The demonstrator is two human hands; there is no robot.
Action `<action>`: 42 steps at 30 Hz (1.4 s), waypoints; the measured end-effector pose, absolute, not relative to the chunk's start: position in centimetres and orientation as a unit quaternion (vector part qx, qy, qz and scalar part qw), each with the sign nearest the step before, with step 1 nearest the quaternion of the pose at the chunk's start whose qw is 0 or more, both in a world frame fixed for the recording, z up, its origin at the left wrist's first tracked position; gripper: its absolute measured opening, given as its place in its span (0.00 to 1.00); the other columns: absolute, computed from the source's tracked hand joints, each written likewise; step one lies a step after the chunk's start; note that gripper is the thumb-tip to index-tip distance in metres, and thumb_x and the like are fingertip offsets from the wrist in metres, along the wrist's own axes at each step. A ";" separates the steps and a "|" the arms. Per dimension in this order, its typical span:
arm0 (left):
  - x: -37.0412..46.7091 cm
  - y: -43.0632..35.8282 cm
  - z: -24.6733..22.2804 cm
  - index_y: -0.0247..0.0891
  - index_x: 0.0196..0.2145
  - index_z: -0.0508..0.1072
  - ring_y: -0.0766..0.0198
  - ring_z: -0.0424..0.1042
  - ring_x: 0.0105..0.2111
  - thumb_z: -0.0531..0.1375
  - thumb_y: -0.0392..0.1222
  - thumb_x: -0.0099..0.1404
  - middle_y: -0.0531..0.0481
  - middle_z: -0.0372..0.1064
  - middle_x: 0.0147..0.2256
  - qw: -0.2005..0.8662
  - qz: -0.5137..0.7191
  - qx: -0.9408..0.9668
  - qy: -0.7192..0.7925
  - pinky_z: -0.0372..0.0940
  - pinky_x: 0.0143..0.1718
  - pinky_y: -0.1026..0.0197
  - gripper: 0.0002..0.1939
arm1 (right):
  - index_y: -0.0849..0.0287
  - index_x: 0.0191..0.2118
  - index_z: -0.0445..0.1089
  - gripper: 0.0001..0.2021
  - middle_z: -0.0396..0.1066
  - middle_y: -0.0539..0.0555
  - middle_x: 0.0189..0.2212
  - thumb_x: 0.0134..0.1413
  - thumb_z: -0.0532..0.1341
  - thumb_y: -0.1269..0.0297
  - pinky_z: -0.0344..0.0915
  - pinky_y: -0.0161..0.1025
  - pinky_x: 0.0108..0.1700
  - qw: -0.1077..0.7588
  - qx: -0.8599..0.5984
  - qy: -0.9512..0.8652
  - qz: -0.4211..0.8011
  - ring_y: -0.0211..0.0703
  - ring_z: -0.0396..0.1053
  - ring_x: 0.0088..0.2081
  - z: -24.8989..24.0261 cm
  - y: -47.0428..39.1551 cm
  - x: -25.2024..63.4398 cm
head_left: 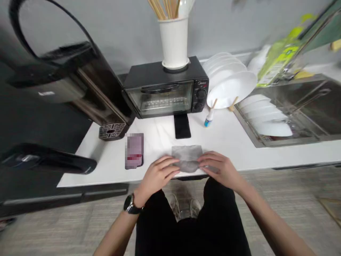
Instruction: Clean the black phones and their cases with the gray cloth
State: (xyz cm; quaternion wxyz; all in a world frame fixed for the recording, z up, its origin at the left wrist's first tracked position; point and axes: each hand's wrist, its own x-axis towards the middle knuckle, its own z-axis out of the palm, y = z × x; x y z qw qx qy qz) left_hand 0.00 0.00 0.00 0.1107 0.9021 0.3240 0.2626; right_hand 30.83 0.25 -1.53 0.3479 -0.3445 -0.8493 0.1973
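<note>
Grey cloth (pixel 187 159) at the counter's (pixel 239 142) near edge, 6 o'clock of the toaster oven (pixel 165 90); left hand (pixel 157 176) and right hand (pixel 221 169) apparently pinch its sides.

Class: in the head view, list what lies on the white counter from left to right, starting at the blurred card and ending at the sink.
Blurred card → left hand → grey cloth → right hand → sink.
</note>
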 end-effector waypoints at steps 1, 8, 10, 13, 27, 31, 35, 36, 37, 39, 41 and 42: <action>-0.2 -0.4 -0.3 0.41 0.45 0.81 0.56 0.77 0.54 0.63 0.43 0.74 0.48 0.79 0.54 0.121 0.262 0.900 0.326 0.75 0.58 0.49 0.08 | 0.53 0.43 0.77 0.03 0.81 0.54 0.47 0.68 0.65 0.65 0.75 0.49 0.54 0.343 -0.344 -0.849 0.208 0.48 0.77 0.51 -1.7 -0.2 30.7; -0.3 -0.2 -1.5 0.44 0.68 0.67 0.51 0.65 0.68 0.60 0.51 0.76 0.44 0.64 0.69 0.116 0.186 0.897 0.384 0.63 0.70 0.41 0.27 | 0.51 0.61 0.72 0.17 0.76 0.56 0.60 0.71 0.62 0.60 0.67 0.60 0.67 0.312 -0.396 -0.845 0.181 0.53 0.72 0.63 -3.0 -0.6 30.2; -0.2 0.7 -1.6 0.45 0.71 0.63 0.50 0.59 0.72 0.59 0.55 0.75 0.44 0.57 0.72 0.108 0.147 0.905 0.384 0.58 0.72 0.39 0.31 | 0.51 0.68 0.66 0.23 0.70 0.58 0.65 0.71 0.62 0.59 0.63 0.64 0.69 0.265 -0.411 -0.859 0.153 0.55 0.67 0.67 -3.2 0.3 30.2; -0.2 1.7 -1.7 0.46 0.72 0.61 0.51 0.55 0.74 0.58 0.56 0.76 0.45 0.54 0.74 0.105 0.118 0.908 0.387 0.56 0.73 0.40 0.31 | 0.51 0.72 0.61 0.29 0.65 0.59 0.69 0.69 0.64 0.58 0.58 0.67 0.71 0.214 -0.420 -0.872 0.134 0.56 0.63 0.70 -3.1 1.6 30.3; -1.1 4.0 -2.1 0.44 0.76 0.51 0.53 0.51 0.75 0.55 0.60 0.76 0.44 0.49 0.75 0.102 0.099 0.910 0.389 0.50 0.75 0.42 0.38 | 0.53 0.73 0.58 0.34 0.58 0.60 0.73 0.68 0.64 0.51 0.50 0.68 0.74 0.169 -0.431 -0.877 0.128 0.56 0.56 0.73 -3.1 3.2 30.1; -1.2 4.3 -2.0 0.44 0.77 0.47 0.54 0.49 0.75 0.55 0.62 0.76 0.44 0.46 0.76 0.099 0.084 0.911 0.390 0.48 0.76 0.42 0.41 | 0.53 0.74 0.57 0.35 0.57 0.60 0.73 0.68 0.64 0.49 0.50 0.69 0.74 0.162 -0.433 -0.878 0.123 0.57 0.56 0.73 -2.9 3.4 30.1; -0.9 4.4 -1.7 0.44 0.77 0.44 0.56 0.46 0.76 0.52 0.61 0.77 0.46 0.45 0.76 0.100 0.074 0.921 0.370 0.45 0.77 0.44 0.39 | 0.48 0.76 0.51 0.37 0.55 0.57 0.74 0.69 0.62 0.48 0.49 0.69 0.74 0.170 -0.417 -0.886 0.114 0.57 0.53 0.75 -2.9 3.5 29.7; -0.8 4.4 -1.7 0.45 0.77 0.45 0.57 0.46 0.76 0.51 0.61 0.78 0.47 0.45 0.76 0.103 0.069 0.924 0.362 0.45 0.77 0.45 0.39 | 0.48 0.77 0.49 0.37 0.54 0.57 0.74 0.70 0.61 0.48 0.48 0.69 0.74 0.171 -0.410 -0.889 0.112 0.57 0.52 0.75 -3.0 3.6 29.6; -0.8 4.3 -1.6 0.47 0.77 0.46 0.57 0.46 0.76 0.51 0.61 0.77 0.48 0.45 0.76 0.106 0.065 0.926 0.356 0.45 0.77 0.44 0.38 | 0.48 0.77 0.48 0.37 0.54 0.57 0.74 0.70 0.61 0.49 0.48 0.69 0.74 0.169 -0.403 -0.893 0.110 0.57 0.52 0.75 -3.0 3.6 29.5; -0.8 4.4 -1.6 0.49 0.76 0.49 0.55 0.47 0.76 0.52 0.63 0.76 0.48 0.45 0.76 0.107 0.061 0.928 0.351 0.45 0.76 0.43 0.38 | 0.49 0.77 0.48 0.37 0.53 0.59 0.74 0.70 0.60 0.48 0.48 0.68 0.74 0.160 -0.395 -0.898 0.108 0.57 0.53 0.74 -3.2 3.7 29.3; -0.9 4.4 -1.6 0.51 0.75 0.52 0.54 0.48 0.76 0.53 0.64 0.75 0.48 0.46 0.76 0.105 0.061 0.927 0.354 0.46 0.76 0.41 0.37 | 0.49 0.76 0.50 0.36 0.53 0.59 0.74 0.71 0.60 0.47 0.47 0.68 0.74 0.149 -0.394 -0.901 0.104 0.57 0.53 0.74 -3.3 3.8 29.2; -1.0 4.4 -1.5 0.51 0.75 0.53 0.53 0.49 0.76 0.54 0.64 0.75 0.48 0.46 0.76 0.104 0.060 0.927 0.356 0.46 0.76 0.41 0.37 | 0.49 0.76 0.51 0.35 0.53 0.59 0.74 0.71 0.59 0.47 0.47 0.69 0.74 0.145 -0.395 -0.901 0.102 0.57 0.53 0.75 -3.3 3.8 29.2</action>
